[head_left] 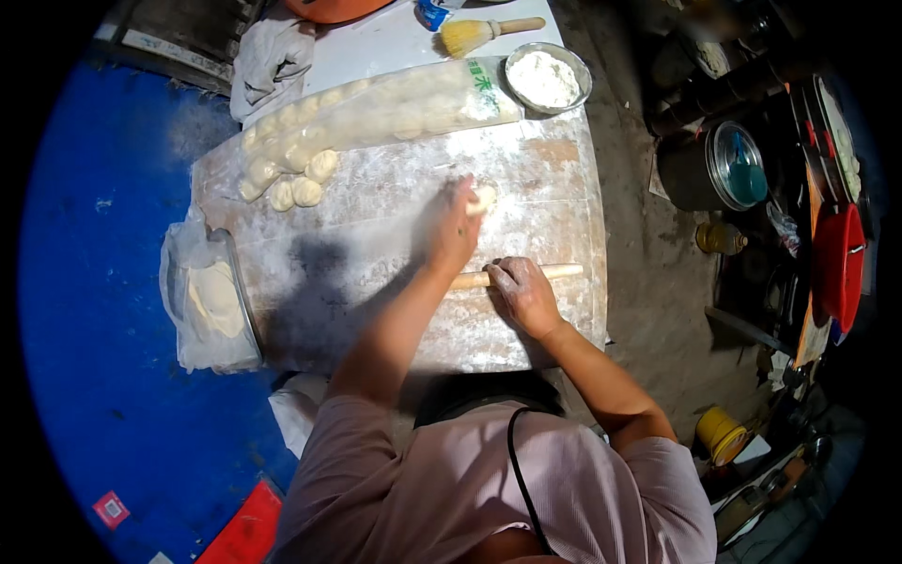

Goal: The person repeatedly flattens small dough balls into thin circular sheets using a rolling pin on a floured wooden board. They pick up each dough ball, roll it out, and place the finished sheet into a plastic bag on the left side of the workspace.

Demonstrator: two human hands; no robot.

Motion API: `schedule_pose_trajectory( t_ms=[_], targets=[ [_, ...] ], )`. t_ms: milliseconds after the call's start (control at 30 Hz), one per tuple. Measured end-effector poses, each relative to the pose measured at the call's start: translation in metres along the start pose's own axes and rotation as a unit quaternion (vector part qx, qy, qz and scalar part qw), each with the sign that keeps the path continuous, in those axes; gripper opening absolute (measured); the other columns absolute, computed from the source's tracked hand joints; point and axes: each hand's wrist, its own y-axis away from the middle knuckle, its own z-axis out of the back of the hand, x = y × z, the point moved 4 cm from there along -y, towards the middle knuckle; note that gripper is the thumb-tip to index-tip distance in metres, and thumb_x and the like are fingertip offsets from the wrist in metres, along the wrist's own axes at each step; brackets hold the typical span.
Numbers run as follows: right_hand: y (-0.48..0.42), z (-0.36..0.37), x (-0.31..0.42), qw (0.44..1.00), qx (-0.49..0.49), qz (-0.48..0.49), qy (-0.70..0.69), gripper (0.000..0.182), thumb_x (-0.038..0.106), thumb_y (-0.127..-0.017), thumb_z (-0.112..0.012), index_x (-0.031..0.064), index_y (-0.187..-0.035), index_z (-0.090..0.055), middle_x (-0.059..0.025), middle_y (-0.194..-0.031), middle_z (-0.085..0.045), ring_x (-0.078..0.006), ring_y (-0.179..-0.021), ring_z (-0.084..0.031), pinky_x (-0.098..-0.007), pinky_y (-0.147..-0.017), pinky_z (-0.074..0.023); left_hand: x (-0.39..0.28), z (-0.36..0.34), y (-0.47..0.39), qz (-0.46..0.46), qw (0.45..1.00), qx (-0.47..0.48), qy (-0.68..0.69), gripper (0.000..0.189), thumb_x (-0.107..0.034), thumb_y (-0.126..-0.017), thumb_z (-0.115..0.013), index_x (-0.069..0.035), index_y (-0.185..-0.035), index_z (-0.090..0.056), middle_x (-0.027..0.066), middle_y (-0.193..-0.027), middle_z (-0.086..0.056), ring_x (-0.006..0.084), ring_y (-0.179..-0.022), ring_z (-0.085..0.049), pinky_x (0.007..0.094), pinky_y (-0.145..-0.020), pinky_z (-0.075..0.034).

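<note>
On the floured wooden board, my left hand is at a small piece of dough; its fingers touch the left side of the piece, and blur hides whether they grip it. My right hand, dusted with flour, is closed over a wooden rolling pin lying crosswise near the board's front edge. Several dough balls sit at the back left, beside a long clear plastic bag covering many more. A metal bowl of flour stands at the back right corner.
A yellow-bristled brush lies behind the bag on a white surface. At the board's left edge is a plastic-lined container with flattened dough inside. A crumpled cloth rests at the back left. A lidded metal pot stands off to the right.
</note>
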Motion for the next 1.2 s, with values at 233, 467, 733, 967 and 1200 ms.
schedule_pose_trajectory(
  t_ms=[233, 467, 733, 967, 1200],
  targets=[
    [0.011, 0.003, 0.001, 0.999, 0.021, -0.041, 0.026, 0.047, 0.010, -0.084, -0.074, 0.0010, -0.128, -0.060, -0.0191, -0.120, -0.062, -0.0402, -0.109, -0.059, -0.0486, -0.094, -0.0502, 0.010, -0.005, 0.003, -0.094, 0.990, 0.076, -0.070, 0.054, -0.022, -0.091, -0.076, -0.015, -0.142, -0.060, 0.0123, -0.134, -0.066, 0.0371, -0.125, -0.061, 0.0454, -0.104, -0.050],
    [-0.064, -0.014, -0.016, 0.970, -0.044, -0.132, 0.198, 0.067, 0.033, -0.096, -0.062, -0.0074, -0.147, -0.045, -0.0332, -0.150, -0.045, -0.0472, -0.138, -0.046, -0.0540, -0.116, -0.0344, 0.042, -0.010, -0.002, 0.058, 0.975, 0.183, 0.115, 0.030, 0.001, -0.083, -0.080, -0.004, -0.109, -0.065, 0.0088, -0.110, -0.072, 0.0180, -0.099, -0.069, 0.0300, -0.090, -0.055],
    [-0.011, -0.035, 0.014, 0.974, -0.011, -0.107, 0.197, 0.069, 0.036, -0.096, -0.061, -0.0071, -0.148, -0.045, -0.0319, -0.155, -0.043, -0.0450, -0.142, -0.044, -0.0516, -0.109, -0.0382, 0.079, 0.022, 0.023, 0.013, 0.975, 0.222, -0.003, 0.037, -0.010, -0.087, -0.079, -0.007, -0.122, -0.069, 0.0129, -0.117, -0.073, 0.0237, -0.106, -0.070, 0.0351, -0.090, -0.054],
    [-0.090, -0.049, 0.000, 0.974, -0.049, -0.119, 0.189, 0.066, 0.035, -0.099, -0.058, -0.0095, -0.146, -0.047, -0.0313, -0.156, -0.041, -0.0468, -0.139, -0.046, -0.0546, -0.111, -0.0372, 0.118, 0.034, 0.021, 0.094, 0.995, 0.025, -0.002, 0.027, -0.019, -0.084, -0.082, -0.003, -0.104, -0.070, 0.0143, -0.095, -0.074, 0.0276, -0.086, -0.072, 0.0379, -0.080, -0.055],
    [-0.103, -0.077, 0.028, 0.976, -0.002, -0.114, 0.184, 0.066, 0.036, -0.100, -0.056, -0.0100, -0.147, -0.045, -0.0328, -0.156, -0.040, -0.0455, -0.142, -0.043, -0.0559, -0.115, -0.0340, 0.112, 0.066, 0.041, 0.060, 0.996, 0.057, -0.035, 0.030, -0.026, -0.084, -0.083, -0.004, -0.100, -0.071, 0.0151, -0.094, -0.071, 0.0347, -0.087, -0.069, 0.0423, -0.080, -0.053]
  ],
)
